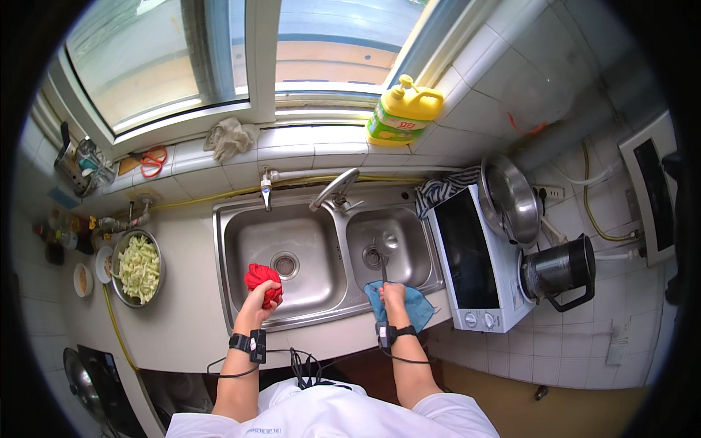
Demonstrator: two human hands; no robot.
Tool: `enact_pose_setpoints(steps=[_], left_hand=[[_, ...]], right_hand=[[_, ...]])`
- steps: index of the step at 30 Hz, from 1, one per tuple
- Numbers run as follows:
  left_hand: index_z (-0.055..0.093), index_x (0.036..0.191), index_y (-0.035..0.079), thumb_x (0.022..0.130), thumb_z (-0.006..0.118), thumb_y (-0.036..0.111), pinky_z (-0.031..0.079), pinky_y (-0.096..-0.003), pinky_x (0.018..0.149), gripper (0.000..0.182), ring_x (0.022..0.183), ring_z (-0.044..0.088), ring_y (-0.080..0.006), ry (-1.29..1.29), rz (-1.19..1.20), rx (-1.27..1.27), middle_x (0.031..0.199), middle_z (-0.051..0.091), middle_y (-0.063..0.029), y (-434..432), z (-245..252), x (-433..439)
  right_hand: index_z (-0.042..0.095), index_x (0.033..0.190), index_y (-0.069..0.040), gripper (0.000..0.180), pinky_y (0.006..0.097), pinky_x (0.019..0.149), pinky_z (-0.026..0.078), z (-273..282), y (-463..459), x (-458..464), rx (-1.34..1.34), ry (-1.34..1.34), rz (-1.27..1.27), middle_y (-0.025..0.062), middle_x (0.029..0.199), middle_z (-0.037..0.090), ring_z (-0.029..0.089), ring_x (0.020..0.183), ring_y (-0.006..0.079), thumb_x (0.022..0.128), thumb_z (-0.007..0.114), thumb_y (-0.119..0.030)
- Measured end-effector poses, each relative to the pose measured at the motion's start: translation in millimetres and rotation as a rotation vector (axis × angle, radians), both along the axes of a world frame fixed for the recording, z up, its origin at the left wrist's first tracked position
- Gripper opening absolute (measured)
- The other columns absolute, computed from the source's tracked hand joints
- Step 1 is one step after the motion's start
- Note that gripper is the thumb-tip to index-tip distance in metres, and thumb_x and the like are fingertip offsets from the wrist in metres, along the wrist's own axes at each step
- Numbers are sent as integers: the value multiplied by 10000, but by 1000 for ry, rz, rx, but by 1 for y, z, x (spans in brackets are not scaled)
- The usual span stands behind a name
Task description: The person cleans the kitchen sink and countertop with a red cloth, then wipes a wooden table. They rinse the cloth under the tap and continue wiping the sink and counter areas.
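Note:
My left hand (263,300) grips a bunched red cloth (262,275) above the front left of the large sink basin (306,241). Held by its dark handle, a metal ladle (388,242) extends from my right hand (392,295) into the small basin (413,263). Its round bowl is beside the drain (373,256). A blue cloth (419,307) drapes over the sink's front rim under my right hand; whether my fingers also hold it, I cannot tell.
Behind the sink stand a small tap (266,191) and a curved faucet (335,189). A white microwave (473,263) borders the right side, with a steel basin (512,202) and kettle (558,271) on top. To the left sits a bowl of chopped cabbage (138,268). A yellow detergent jug (404,115) occupies the sill.

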State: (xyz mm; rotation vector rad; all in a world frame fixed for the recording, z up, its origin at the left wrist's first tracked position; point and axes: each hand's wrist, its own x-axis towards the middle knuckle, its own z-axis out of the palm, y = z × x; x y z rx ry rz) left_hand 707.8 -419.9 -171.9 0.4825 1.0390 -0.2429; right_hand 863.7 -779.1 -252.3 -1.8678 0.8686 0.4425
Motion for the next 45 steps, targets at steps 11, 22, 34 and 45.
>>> enact_pose_setpoints(steps=[11, 22, 34, 45], left_hand=[[524, 996, 62, 763, 710, 43, 322, -171, 364, 299, 626, 569, -202, -58, -30, -52, 812, 581, -108, -6, 9, 3], [567, 1048, -28, 825, 704, 194, 284, -132, 365, 343, 571, 467, -50, -531, -341, -622, 870, 584, -71, -24, 39, 22], [573, 778, 85, 794, 778, 297, 218, -125, 331, 295, 447, 433, -35, -524, -293, -294, 688, 563, -4, -24, 77, 23], [546, 588, 97, 673, 702, 71, 263, -234, 365, 179, 406, 461, -108, -583, -221, 171, 509, 498, -22, -18, 80, 28]], right_hand=[[715, 947, 41, 231, 482, 876, 526, 6, 50, -6, -567, -3, 530, 273, 1021, 680, 657, 980, 427, 847, 588, -124], [145, 1568, -203, 1020, 550, 1071, 375, 103, 180, -5, 1303, 240, 583, 213, 1473, 398, 536, 1227, 373, 804, 442, -809], [515, 766, -96, 152, 361, 787, 524, 166, 240, -4, 1069, 3, 1065, 61, 867, 593, 591, 809, 200, 796, 652, -37], [459, 525, -85, 343, 260, 480, 315, 145, 287, 18, 614, -193, 1241, -50, 545, 466, 394, 499, 50, 760, 688, 14]])
